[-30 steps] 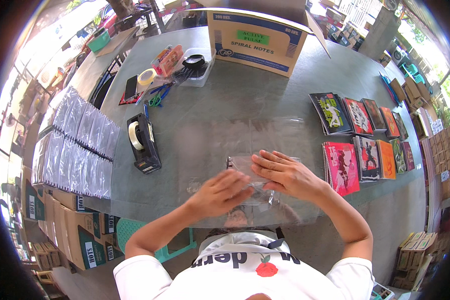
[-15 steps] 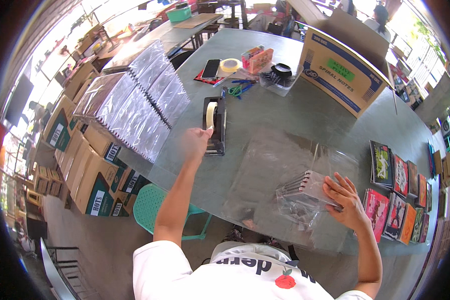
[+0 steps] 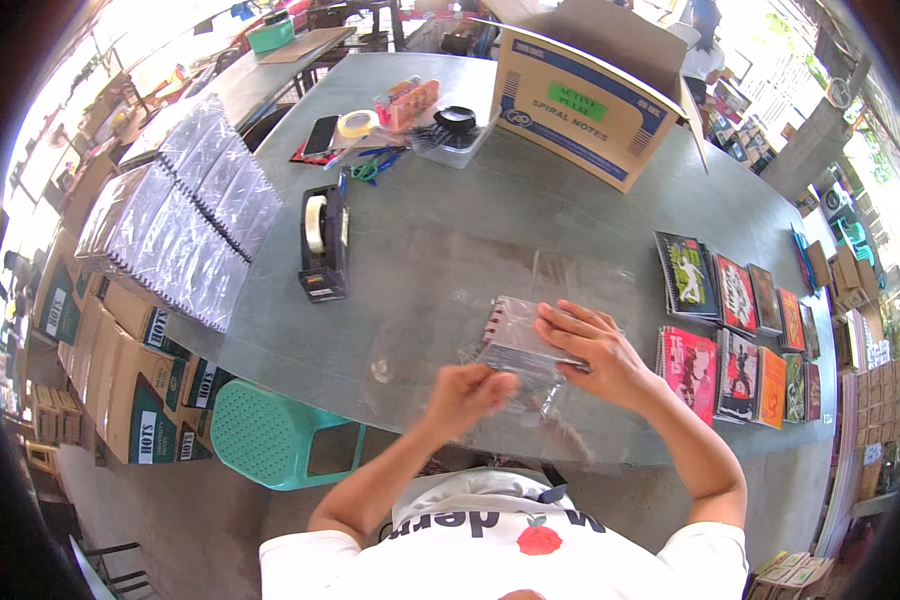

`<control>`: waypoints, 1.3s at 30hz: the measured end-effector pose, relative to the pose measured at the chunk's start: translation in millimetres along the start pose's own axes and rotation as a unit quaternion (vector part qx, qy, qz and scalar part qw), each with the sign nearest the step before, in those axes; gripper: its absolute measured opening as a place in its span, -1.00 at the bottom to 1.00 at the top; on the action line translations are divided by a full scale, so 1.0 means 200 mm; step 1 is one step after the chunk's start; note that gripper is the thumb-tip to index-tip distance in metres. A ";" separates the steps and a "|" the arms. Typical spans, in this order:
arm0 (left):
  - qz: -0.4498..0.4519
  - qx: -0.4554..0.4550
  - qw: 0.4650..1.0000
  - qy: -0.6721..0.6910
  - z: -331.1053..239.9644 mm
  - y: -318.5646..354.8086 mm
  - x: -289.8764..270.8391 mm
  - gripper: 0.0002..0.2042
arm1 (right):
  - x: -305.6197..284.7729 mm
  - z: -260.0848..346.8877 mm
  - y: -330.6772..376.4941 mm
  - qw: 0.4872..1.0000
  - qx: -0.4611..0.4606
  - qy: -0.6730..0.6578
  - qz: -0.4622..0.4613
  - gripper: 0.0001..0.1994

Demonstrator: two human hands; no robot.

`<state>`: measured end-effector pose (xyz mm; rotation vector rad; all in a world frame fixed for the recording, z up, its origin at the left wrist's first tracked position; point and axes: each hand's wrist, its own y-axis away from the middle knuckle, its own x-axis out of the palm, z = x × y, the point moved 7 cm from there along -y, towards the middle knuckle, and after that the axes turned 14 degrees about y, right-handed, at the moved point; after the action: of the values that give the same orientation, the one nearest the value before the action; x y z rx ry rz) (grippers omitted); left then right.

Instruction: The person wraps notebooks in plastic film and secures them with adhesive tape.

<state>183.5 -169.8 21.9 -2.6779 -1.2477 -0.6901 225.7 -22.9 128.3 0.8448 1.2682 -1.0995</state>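
A stack of small spiral-bound notebooks [image 3: 513,325] in clear plastic wrap lies on a large clear plastic sheet [image 3: 420,290] over the table. My right hand [image 3: 598,348] rests flat across the stack's right part, fingers stretched out. My left hand [image 3: 470,397] is at the stack's near left edge with its fingers pinched together. Whatever they hold is too small and blurred to make out. A black tape dispenser [image 3: 336,262] with a roll of pale tape stands farther left, away from both hands.
Wrapped notebook packs [image 3: 185,215] are piled at the left edge. Colourful notebooks [image 3: 688,372] lie in rows on the right. A carton [image 3: 585,125] stands at the back, near a clear tub [image 3: 457,150], green scissors [image 3: 366,171] and a phone [image 3: 321,136]. A green stool [image 3: 260,430] stands below.
My left hand has come away from the tape dispenser, moving right and nearer to the wrapped stack. My right hand stays flat on the stack. The whole view has shifted.
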 end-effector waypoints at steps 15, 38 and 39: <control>0.184 -0.234 0.954 -0.042 0.81 0.01 0.65 -0.64 | -0.01 0.06 -0.24 0.999 0.040 -0.014 -0.013 -0.17; 0.035 0.400 0.908 -0.115 -0.83 -0.03 0.40 -0.67 | -0.48 -0.21 0.48 0.683 0.075 -0.513 -0.514 -0.59; 0.171 0.375 0.892 -0.183 -0.79 0.05 0.51 -0.65 | -0.49 -0.20 0.54 0.725 0.101 -0.458 -0.504 -0.62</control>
<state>191.9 -149.6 209.8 -2.2829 -0.8075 0.3170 320.4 62.9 210.1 -0.4246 0.6575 -2.1772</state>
